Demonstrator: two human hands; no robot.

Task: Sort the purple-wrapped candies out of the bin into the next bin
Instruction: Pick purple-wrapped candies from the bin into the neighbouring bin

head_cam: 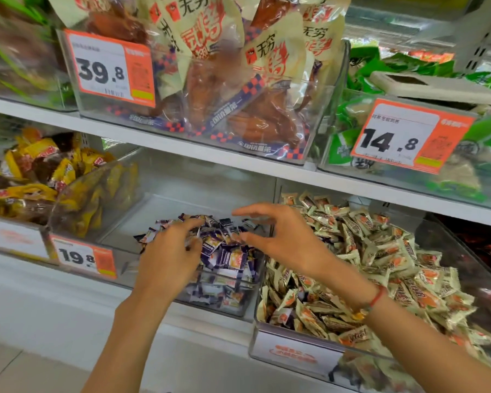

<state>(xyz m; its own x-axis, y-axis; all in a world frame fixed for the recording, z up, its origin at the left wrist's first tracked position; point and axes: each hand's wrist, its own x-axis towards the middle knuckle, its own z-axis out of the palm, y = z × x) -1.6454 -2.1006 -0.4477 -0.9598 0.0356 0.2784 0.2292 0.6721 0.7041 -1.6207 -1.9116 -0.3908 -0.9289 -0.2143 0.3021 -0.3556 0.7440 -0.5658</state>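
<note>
On the lower shelf of a shop display, seen from the head camera, 2 clear bins sit side by side. The middle bin holds a heap of purple-wrapped candies piled toward its front right corner, its back half bare. Just to its right, the next bin is packed with cream-wrapped candies, and a few purple wrappers seem to show among them near the dividing wall, though I cannot be sure.

The left hand lies on the purple heap with its fingers curled down into the wrappers; whether it actually pinches a candy I cannot tell, since the fingertips are buried. The right hand hovers over the wall between the 2 bins, fingers and thumb spread in a loose claw, holding nothing that I can see. A red string bracelet sits on that wrist.

To do this step well, I would judge it best to gather a small bunch at a time, close the fingers fully round it, and lift clear of the dividing wall before letting go, so nothing catches on the rim or spills to the floor. The wrappers look slippery and light, so an overfull grab will likely shed pieces.

Above, a bin of large snack packs carries a 39.8 price tag; to the left sit yellow packets.
</note>
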